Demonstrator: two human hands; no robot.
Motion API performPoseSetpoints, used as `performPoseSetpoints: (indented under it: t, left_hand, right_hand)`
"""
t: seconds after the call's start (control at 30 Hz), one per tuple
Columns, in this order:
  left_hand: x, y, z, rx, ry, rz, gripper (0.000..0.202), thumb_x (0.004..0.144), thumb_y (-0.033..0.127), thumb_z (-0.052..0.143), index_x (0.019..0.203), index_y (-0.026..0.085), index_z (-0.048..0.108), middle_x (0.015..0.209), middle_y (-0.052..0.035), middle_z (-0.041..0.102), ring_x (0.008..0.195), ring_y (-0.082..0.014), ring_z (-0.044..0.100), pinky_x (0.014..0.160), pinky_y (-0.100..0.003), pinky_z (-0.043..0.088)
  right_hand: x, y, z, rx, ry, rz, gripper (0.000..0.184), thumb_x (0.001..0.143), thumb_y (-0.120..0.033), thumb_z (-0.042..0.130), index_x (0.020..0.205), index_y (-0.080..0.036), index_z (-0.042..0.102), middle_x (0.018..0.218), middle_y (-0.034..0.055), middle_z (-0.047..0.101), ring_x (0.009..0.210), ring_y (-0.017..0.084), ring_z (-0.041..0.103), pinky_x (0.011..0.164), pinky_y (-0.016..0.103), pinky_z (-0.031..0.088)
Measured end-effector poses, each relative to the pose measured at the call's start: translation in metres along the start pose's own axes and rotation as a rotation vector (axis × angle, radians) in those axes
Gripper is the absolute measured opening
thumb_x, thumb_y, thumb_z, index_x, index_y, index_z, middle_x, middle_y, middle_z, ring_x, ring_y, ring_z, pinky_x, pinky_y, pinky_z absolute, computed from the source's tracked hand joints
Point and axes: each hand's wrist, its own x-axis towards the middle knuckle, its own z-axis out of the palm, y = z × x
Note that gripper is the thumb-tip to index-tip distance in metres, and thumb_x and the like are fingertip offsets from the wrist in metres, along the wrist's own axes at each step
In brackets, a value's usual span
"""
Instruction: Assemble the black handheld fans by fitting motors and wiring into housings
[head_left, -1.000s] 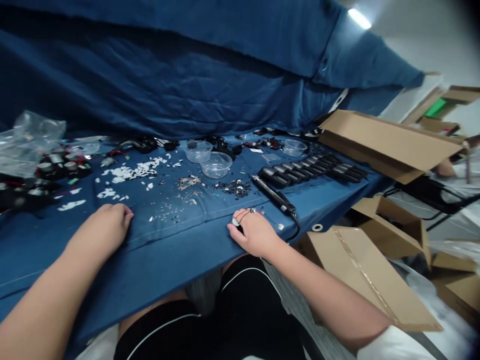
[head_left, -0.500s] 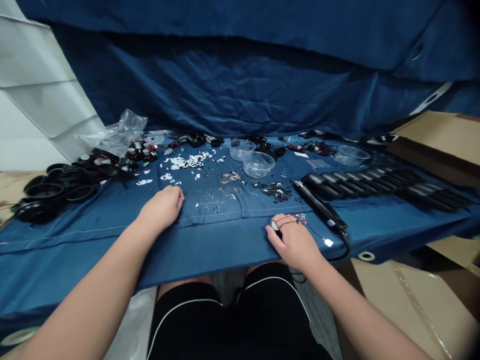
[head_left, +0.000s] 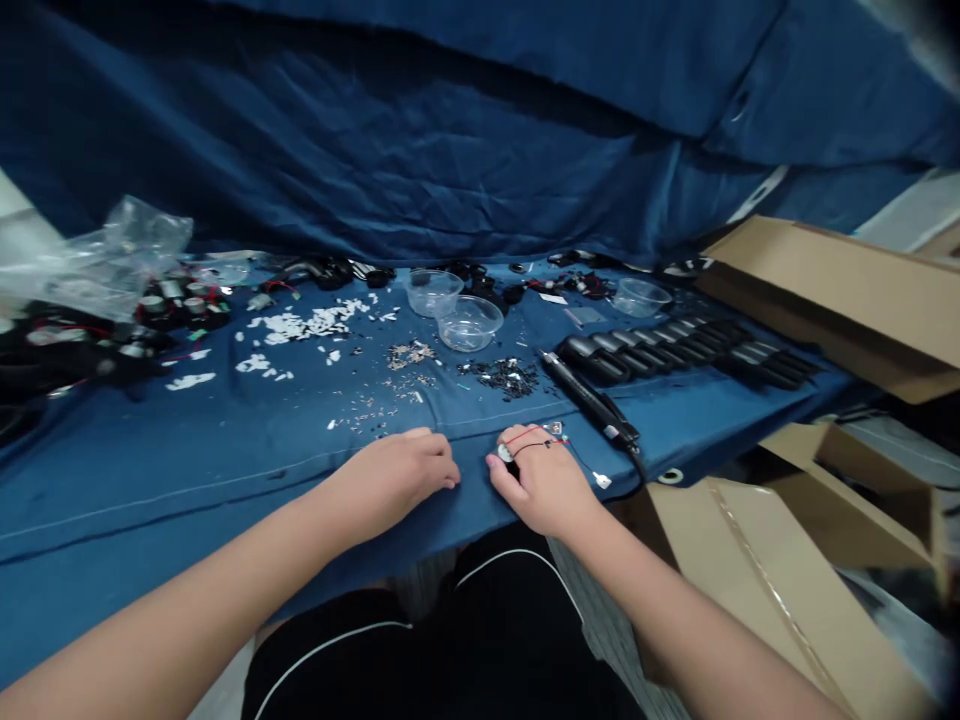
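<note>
My right hand [head_left: 544, 485] rests at the near edge of the blue cloth-covered table [head_left: 225, 470], fingers closed around a small motor [head_left: 505, 455] with red and black wires [head_left: 536, 440] running over the knuckles. My left hand [head_left: 397, 475] lies beside it, a little to the left, fingers curled loosely on the cloth; nothing shows in it. A black screwdriver-like tool [head_left: 589, 400] with a cable lies just right of my right hand.
Piles of small screws [head_left: 409, 355], dark bits [head_left: 502, 378] and white chips [head_left: 300, 325] lie mid-table. Clear plastic cups [head_left: 470, 322] stand behind. A row of black housings [head_left: 675, 350] sits right, black parts and a plastic bag [head_left: 105, 260] left. Cardboard boxes [head_left: 825, 290] crowd the right side.
My left hand has moved right along the table edge, from near the screws to just beside my right hand. The right hand keeps its hold; the view has swung about.
</note>
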Motion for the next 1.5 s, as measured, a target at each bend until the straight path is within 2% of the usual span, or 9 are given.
performPoseSetpoints:
  t: [0.17,0.3,0.4,0.47,0.6,0.7,0.87,1.1,1.5]
  left_hand:
    - [-0.007,-0.015,0.010,-0.078,0.117,0.041,0.029,0.121,0.030,0.057,0.117,0.033,0.085,0.116,-0.0012,0.076,0.101,-0.0193,0.068,0.085,-0.033,0.048]
    - [-0.010,-0.009,0.018,-0.139,0.160,0.095,0.029,0.123,0.033,0.055,0.124,0.037,0.083,0.120,0.0018,0.077,0.104,-0.0165,0.069,0.089,-0.030,0.050]
    - [-0.010,-0.001,0.020,-0.223,0.133,0.158,0.028,0.123,0.028,0.053,0.124,0.036,0.080,0.117,0.0050,0.080,0.101,-0.0147,0.069,0.089,-0.028,0.050]
    - [-0.011,0.003,0.020,-0.291,0.098,0.098,0.025,0.120,0.025,0.055,0.116,0.033,0.078,0.105,0.0047,0.079,0.096,-0.0159,0.066,0.085,-0.029,0.047]
    - [-0.010,0.008,0.017,-0.440,0.030,-0.215,0.003,0.107,0.027,0.067,0.108,0.028,0.069,0.095,0.0042,0.073,0.084,-0.0169,0.063,0.074,-0.029,0.042]
    - [-0.009,0.013,0.013,-0.533,0.007,-0.322,0.015,0.100,0.029,0.070,0.108,0.027,0.058,0.098,0.0049,0.076,0.082,-0.0172,0.065,0.074,-0.030,0.043]
    - [-0.008,0.019,0.011,-0.549,0.032,-0.326,0.023,0.095,0.025,0.069,0.115,0.028,0.057,0.099,0.0044,0.078,0.084,-0.0187,0.068,0.077,-0.031,0.044]
    - [-0.008,0.024,0.016,-0.582,0.068,-0.332,0.043,0.088,0.015,0.073,0.124,0.029,0.055,0.103,0.0053,0.082,0.090,-0.0194,0.072,0.084,-0.031,0.049]
    - [-0.007,0.025,0.014,-0.654,0.079,-0.322,0.042,0.090,0.012,0.079,0.119,0.028,0.053,0.101,0.0047,0.084,0.087,-0.0178,0.075,0.081,-0.029,0.051]
  right_hand:
    - [0.001,-0.002,0.000,-0.005,0.036,0.001,0.030,0.113,-0.046,0.065,0.110,-0.018,0.076,0.105,0.0097,0.079,0.102,0.027,0.073,0.099,0.039,0.054]
    - [0.007,-0.007,-0.009,0.045,0.078,-0.103,0.033,0.115,-0.044,0.059,0.101,-0.018,0.073,0.099,0.0082,0.077,0.093,0.022,0.072,0.087,0.034,0.051]
    - [0.015,-0.012,-0.014,0.129,0.125,-0.226,0.031,0.111,-0.043,0.057,0.094,-0.020,0.069,0.089,0.0036,0.072,0.082,0.016,0.067,0.078,0.030,0.048]
    - [0.020,-0.014,-0.012,0.175,0.155,-0.298,0.029,0.105,-0.044,0.060,0.090,-0.021,0.067,0.083,0.0012,0.067,0.075,0.015,0.063,0.072,0.030,0.044]
    - [0.022,-0.019,-0.002,0.242,0.200,-0.387,0.028,0.098,-0.047,0.062,0.084,-0.022,0.064,0.074,-0.0008,0.060,0.067,0.014,0.056,0.065,0.030,0.037]
    - [0.019,-0.022,0.003,0.278,0.214,-0.407,0.028,0.098,-0.046,0.058,0.084,-0.022,0.062,0.075,-0.0008,0.059,0.065,0.013,0.053,0.064,0.029,0.035]
    - [0.017,-0.027,0.004,0.274,0.159,-0.389,0.023,0.103,-0.039,0.056,0.092,-0.022,0.065,0.082,-0.0015,0.063,0.070,0.014,0.055,0.070,0.031,0.040]
    - [0.012,-0.032,0.003,0.282,0.101,-0.399,0.012,0.101,-0.030,0.059,0.094,-0.022,0.063,0.084,-0.0016,0.062,0.072,0.015,0.053,0.069,0.032,0.036]
    - [0.010,-0.029,-0.003,0.289,-0.003,-0.404,0.012,0.104,-0.026,0.057,0.094,-0.021,0.061,0.085,-0.0004,0.062,0.074,0.015,0.052,0.072,0.031,0.034]
